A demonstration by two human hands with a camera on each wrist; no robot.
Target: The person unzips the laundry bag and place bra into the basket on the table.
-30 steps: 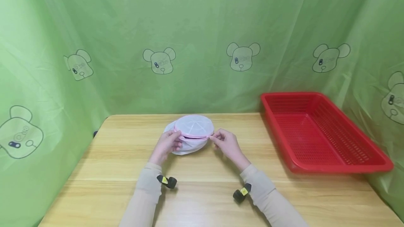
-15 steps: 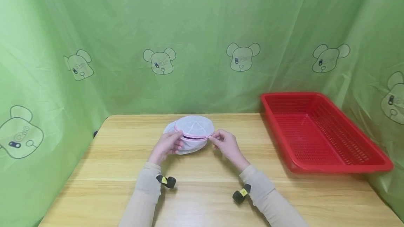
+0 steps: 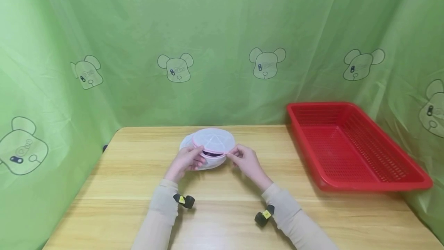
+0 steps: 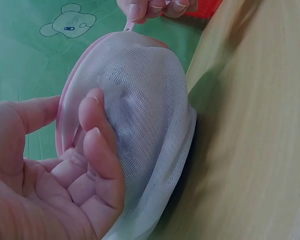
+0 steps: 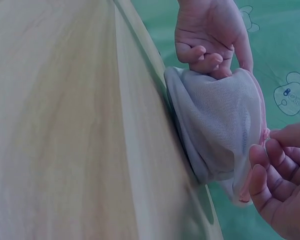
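Observation:
A white mesh laundry bag (image 3: 214, 138) with a pink zipper (image 5: 261, 102) stands on the table, its round top facing up. Between the zipper's two edges is a narrow gap with something dark inside. My left hand (image 3: 185, 161) grips the bag's rim at the left end of this gap, thumb on the pink edge and fingers against the mesh. At the gap's right end, my right hand (image 3: 247, 160) pinches the pink zipper pull (image 4: 129, 26) between thumb and forefinger. Soft folds run down the mesh side (image 4: 145, 100) in the left wrist view.
A red plastic basket (image 3: 376, 186) with slotted walls stands on the right of the wooden table (image 3: 222, 223). Green curtains (image 3: 222, 18) printed with bear heads hang behind and at both sides. Each wrist wears a black camera on a strap.
My right hand has moved slightly left and toward me with the zipper pull. My left hand has shifted a little right along the rim, and the dark gap looks shorter and taller.

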